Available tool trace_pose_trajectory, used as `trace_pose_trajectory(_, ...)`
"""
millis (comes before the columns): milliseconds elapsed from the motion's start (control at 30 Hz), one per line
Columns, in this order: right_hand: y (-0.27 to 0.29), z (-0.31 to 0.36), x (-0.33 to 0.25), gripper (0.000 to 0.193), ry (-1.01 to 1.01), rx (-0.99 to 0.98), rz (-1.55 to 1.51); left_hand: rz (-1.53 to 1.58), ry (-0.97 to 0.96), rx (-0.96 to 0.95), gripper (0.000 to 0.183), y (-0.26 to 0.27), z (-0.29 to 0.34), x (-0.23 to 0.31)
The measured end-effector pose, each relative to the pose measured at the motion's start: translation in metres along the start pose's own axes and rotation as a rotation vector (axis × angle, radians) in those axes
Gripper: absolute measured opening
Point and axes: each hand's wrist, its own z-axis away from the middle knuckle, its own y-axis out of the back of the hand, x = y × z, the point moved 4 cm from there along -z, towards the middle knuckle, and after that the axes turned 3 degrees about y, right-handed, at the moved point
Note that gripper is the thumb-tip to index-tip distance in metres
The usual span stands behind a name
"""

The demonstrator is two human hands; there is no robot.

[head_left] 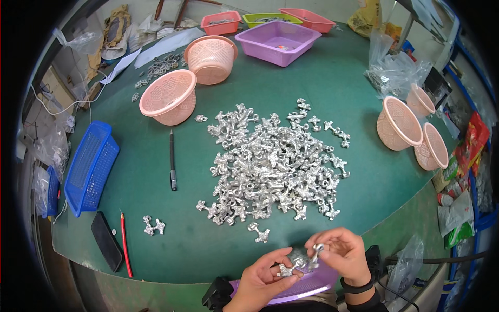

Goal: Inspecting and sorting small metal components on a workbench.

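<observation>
Near the table's front edge, my left hand (265, 275) is closed on a small silver metal casting (292, 267), held between thumb and fingers. My right hand (340, 252) pinches another silver casting (315, 255) close beside it; I cannot tell whether the two pieces touch. Under both hands is a purple basket (306, 287), partly hidden by them. A large pile of similar castings (275, 161) covers the middle of the table. One loose casting (259, 232) lies between the pile and my hands, and a small group (154, 225) lies farther left.
On the left are a blue basket (92, 169), a black phone (106, 241), a red pencil (126, 247) and a black pen (172, 161). Pink baskets (169, 99) stand behind, near a purple tub (278, 41). More pink baskets (399, 124) stand at the right edge.
</observation>
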Motion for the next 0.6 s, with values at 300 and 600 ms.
trace_pose_trajectory(300, -0.003, 0.01, 0.014, 0.014, -0.014, 0.078, -0.51, -0.276, 0.042, 0.134, 0.034, 0.001, 0.003, -0.007)
trace_pose_trajectory(600, -0.008, 0.009, 0.019, 0.014, 0.089, -0.011, -0.358, 0.151, 0.024, 0.07, 0.041, -0.006, 0.004, -0.006)
